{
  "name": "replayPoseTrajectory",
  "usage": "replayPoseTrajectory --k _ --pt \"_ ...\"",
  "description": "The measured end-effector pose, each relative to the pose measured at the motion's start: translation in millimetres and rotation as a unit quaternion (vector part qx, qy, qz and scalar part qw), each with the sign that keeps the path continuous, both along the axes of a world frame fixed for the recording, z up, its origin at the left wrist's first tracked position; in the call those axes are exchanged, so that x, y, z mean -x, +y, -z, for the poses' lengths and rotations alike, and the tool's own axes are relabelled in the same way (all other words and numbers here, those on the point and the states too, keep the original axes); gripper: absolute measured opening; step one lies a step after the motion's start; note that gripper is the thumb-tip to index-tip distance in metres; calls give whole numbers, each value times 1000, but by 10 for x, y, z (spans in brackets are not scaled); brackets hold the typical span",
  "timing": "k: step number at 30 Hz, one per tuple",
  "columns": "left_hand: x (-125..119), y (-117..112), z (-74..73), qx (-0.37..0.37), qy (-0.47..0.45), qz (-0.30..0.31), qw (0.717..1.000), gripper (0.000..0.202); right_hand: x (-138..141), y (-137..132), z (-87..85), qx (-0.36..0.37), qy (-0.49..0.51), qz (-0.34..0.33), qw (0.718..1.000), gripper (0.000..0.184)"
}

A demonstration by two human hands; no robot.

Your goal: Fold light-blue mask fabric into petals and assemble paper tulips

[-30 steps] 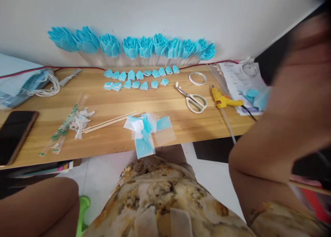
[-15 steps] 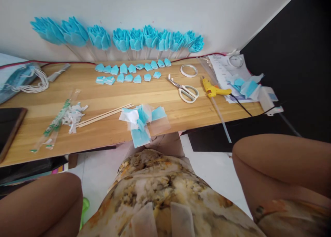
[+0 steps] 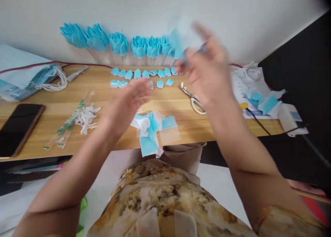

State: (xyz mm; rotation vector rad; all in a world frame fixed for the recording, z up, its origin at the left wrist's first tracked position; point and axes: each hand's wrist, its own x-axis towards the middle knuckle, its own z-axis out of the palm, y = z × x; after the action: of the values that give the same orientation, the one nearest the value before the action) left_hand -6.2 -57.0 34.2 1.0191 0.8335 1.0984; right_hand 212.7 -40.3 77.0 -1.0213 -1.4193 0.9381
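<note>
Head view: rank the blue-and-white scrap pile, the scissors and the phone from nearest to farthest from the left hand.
1. The blue-and-white scrap pile: just right of the left hand, at the near edge of the table.
2. The scissors: farther right, mid-table.
3. The phone: far left end.

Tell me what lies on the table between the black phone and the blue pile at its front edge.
In the head view: clear wrappers with green print, then white scraps; the left hand hovers beside the pile.
</note>
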Motion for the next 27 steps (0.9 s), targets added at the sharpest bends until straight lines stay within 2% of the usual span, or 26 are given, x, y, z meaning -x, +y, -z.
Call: replayPoseTrajectory --k 3,5,7,8,10,12,14,16,19,23,25,27 --pt "-108 113 132 -19 58 58 996 29 171 234 279 50 79 -20 995 34" --pt "-29 171 186 -79 134 20 988 33 203 341 472 54 63 -32 996 35" --pt "189 170 204 -148 251 -24 956 34 170 405 621 42 42 -38 997 40" --pt "329 144 210 -185 323 -29 928 34 141 426 677 41 35 -42 998 42" --pt "612 52 237 -261 475 10 840 36 87 459 765 46 26 -48 997 43" --pt "826 -57 303 -310 575 39 756 40 62 483 844 54 25 -49 997 44" --pt "936 -138 396 -319 633 64 703 37 70 492 924 61 31 -44 997 44" --pt "963 -175 481 -312 667 60 674 38 93 478 998 68 41 -41 996 45" --pt "949 -172 529 -287 688 30 665 45 117 421 1064 81 54 -41 994 46" --pt "885 -130 394 -285 666 11 690 45 124 350 1045 102 62 -51 992 44" --pt "769 -75 274 -298 617 -18 728 45 135 324 1002 99 61 -55 992 44" --pt "571 19 175 -282 517 -3 808 42 153 296 952 90 65 -53 992 44"
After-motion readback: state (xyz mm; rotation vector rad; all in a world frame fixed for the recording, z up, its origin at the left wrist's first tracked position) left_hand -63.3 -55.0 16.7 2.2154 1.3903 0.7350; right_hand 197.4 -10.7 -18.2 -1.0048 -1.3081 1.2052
